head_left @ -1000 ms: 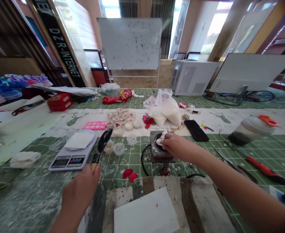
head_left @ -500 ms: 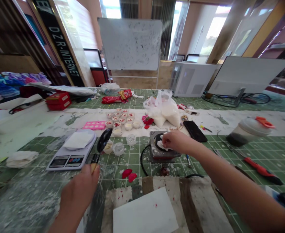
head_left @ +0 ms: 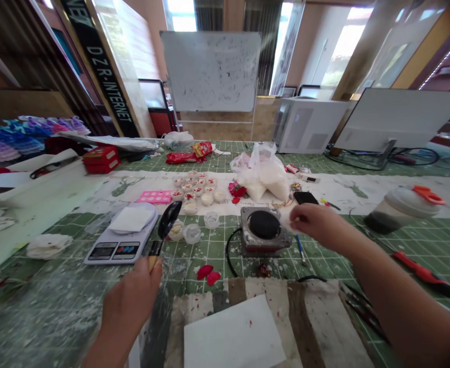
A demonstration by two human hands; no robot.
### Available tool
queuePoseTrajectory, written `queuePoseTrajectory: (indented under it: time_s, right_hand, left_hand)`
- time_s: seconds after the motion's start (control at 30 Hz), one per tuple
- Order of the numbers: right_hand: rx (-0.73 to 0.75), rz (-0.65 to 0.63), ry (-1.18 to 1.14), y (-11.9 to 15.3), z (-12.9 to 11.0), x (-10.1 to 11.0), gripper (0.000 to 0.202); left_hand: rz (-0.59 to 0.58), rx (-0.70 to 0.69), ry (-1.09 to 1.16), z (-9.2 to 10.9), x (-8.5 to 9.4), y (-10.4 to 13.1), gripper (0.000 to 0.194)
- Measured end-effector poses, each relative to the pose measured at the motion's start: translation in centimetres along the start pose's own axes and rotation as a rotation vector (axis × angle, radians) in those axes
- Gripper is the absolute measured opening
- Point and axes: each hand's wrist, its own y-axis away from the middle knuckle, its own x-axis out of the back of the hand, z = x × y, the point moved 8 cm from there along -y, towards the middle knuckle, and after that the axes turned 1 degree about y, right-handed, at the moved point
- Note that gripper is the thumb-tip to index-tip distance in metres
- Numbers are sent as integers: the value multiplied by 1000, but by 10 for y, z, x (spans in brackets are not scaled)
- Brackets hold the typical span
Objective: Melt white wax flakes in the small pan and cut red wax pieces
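Observation:
My left hand is closed round the wooden handle of a black ladle, holding it raised over the table with the bowl up. At the right edge of a small electric hot plate, my right hand pinches a crumpled white tissue, which is blurred. The round black top of the hot plate is uncovered, and white flakes lie on its metal casing. Left of the ladle stands a white kitchen scale with a folded white paper on it. Small clear cups sit beyond the ladle.
Several filled cups with red bits stand near a pink mould. Bags of white granules lie behind the hot plate. Red petals, a brush, a phone and a white sheet are around.
My right hand has moved the tissue rightward from the hot plate's black top to its edge, baring the top. My left hand still holds the ladle. The view has shifted slightly left.

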Motion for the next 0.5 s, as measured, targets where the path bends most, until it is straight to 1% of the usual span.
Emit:
queuePoseTrajectory:
  time_s: [0.07,0.1,0.17,0.2,0.27,0.3,0.33,0.37,0.43,0.5]
  right_hand:
    - [-127,61,5,19,26,7,16]
    - [-169,57,6,27,38,6,15]
    - [-236,68,7,43,62,1,15]
    - [-268,92,6,51,73,-3,17]
    - [-325,184,14,65,92,-9,22]
    - [-329,220,25,70,100,-14,25]
    - [-317,212,38,74,106,-22,26]
    - [-310,149,53,76,112,-34,26]
    - [-357,32,78,82,125,-53,25]
    - [-394,1,48,87,133,-59,31]
  left_hand:
    - [4,-9,3,0,0,1,36]
    - [4,-11,4,0,0,1,36]
    - [7,-7,3,0,2,2,37]
    - [12,-5,5,0,3,2,37]
    - [16,-7,20,0,4,2,37]
    - [12,-7,29,0,4,1,36]
    - [4,-6,39,0,3,1,36]
    - [-4,-5,49,0,3,0,36]
    - [-13,-2,62,0,1,-1,37]
    - [-5,4,65,-1,0,-2,38]
